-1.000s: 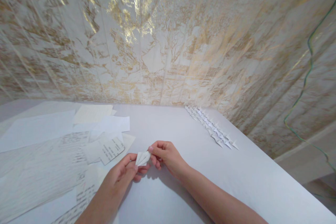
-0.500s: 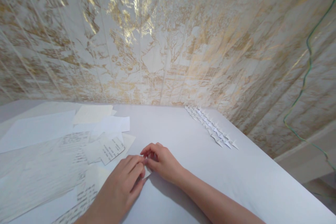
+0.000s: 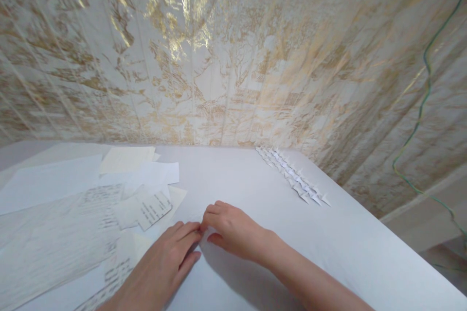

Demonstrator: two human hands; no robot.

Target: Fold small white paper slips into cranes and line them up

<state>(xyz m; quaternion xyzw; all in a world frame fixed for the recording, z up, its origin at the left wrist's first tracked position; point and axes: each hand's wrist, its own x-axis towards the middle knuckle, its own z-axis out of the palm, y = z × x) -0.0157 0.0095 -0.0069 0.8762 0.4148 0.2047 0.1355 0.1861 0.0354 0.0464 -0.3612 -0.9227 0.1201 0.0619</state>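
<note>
My left hand [image 3: 170,257] rests low on the table, its fingers bent and pressed together around a small piece of white paper [image 3: 205,236]. My right hand [image 3: 233,231] meets it from the other side, with curled fingers touching the same paper at the left fingertips. Only a pale sliver of the paper shows between the hands; its folded shape is hidden. To the right, beyond my hands, folded paper cranes [image 3: 295,175] stand in close slanting rows.
Loose sheets [image 3: 54,180], some with writing, overlap across the left side of the white table [image 3: 226,170]. A small written slip [image 3: 155,209] lies near my left hand. Gold-patterned curtain [image 3: 219,58] hangs behind the table. A green cord [image 3: 419,116] dangles at the right.
My right hand has rolled over so its back faces up more, and its wrist has risen. The paper corner seen between my hands is now mostly covered. My left thumb has spread slightly.
</note>
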